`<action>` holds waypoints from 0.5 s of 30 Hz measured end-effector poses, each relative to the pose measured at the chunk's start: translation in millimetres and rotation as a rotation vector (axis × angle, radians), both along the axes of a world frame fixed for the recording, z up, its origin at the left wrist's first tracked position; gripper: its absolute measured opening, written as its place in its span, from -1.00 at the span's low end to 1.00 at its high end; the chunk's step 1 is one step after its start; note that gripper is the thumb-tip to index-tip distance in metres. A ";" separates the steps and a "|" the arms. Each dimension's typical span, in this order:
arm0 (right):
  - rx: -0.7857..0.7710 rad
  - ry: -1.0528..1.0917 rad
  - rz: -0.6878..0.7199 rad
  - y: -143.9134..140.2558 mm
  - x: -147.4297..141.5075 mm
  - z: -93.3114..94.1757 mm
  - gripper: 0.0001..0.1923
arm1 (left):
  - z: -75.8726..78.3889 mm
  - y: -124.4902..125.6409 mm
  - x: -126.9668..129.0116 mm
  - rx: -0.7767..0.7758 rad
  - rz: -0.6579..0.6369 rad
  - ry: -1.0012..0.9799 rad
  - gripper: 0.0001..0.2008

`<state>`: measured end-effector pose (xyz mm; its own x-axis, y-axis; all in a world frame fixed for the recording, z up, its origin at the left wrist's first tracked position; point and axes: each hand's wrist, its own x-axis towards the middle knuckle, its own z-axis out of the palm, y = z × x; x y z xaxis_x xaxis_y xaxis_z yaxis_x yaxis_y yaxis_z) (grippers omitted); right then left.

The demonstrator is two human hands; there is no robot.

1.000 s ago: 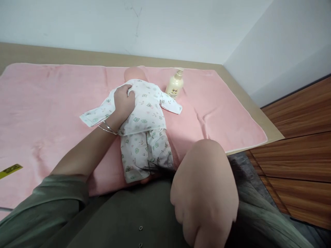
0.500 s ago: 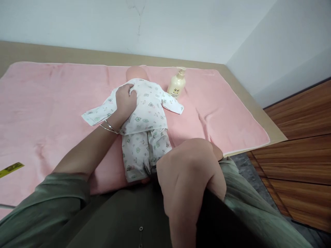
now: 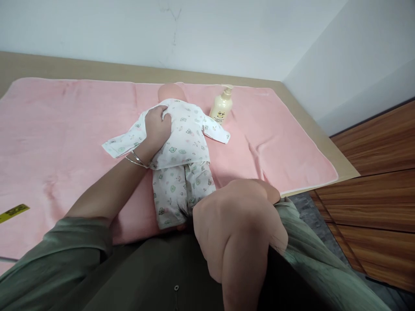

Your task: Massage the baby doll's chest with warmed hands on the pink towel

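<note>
- Your left hand (image 3: 158, 127) lies flat on the back of the doll (image 3: 179, 151), fingers spread and curved over its printed white top, pressing it down; it grips nothing.
- 2 thin bangles (image 3: 136, 160) sit at that wrist, just beside the doll's waist.
- Your right hand (image 3: 238, 229) is raised close to the camera, below and to the right of the doll's legs. The fingers are curled in tight toward the palm, gathering the edge of your green sleeve (image 3: 311, 259); whether they truly pinch the cloth, you cannot tell from this angle.
- The doll lies face down on the pink towel (image 3: 58, 129), its bare head (image 3: 170, 91) toward the wall and its legs toward you. The 2 sleeves of its top are spread out to either side.
- A cream pump bottle (image 3: 221, 107) stands upright just to the right of the doll's head, near the sleeve on that side but apart from it.
- The pink towel covers most of the tabletop (image 3: 340, 166), whose tan edge shows to the right of the doll.
- A yellow strip (image 3: 13, 211) lies on the towel far to the left of the doll's legs.
</note>
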<state>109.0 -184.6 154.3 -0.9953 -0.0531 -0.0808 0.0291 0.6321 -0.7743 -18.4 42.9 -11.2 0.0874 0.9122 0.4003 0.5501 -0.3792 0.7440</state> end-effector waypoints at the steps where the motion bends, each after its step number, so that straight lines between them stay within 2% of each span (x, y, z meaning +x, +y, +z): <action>1: -0.042 0.035 0.017 0.7 0.3 -0.5 -0.72 | 0.2 -0.2 0.1 -0.002 0.001 0.000 -0.64; 3: -0.164 0.129 0.050 2.8 1.0 -2.6 -0.72 | 0.7 -0.4 0.2 -0.009 0.004 -0.002 -0.64; 5: -0.213 0.188 0.068 4.9 2.0 -5.0 -0.69 | 1.0 -0.4 0.1 -0.015 -0.001 -0.004 -0.64; 15: -0.081 0.098 0.194 12.6 2.7 -9.0 -0.68 | 0.5 -0.2 0.0 -0.021 -0.020 -0.020 -0.64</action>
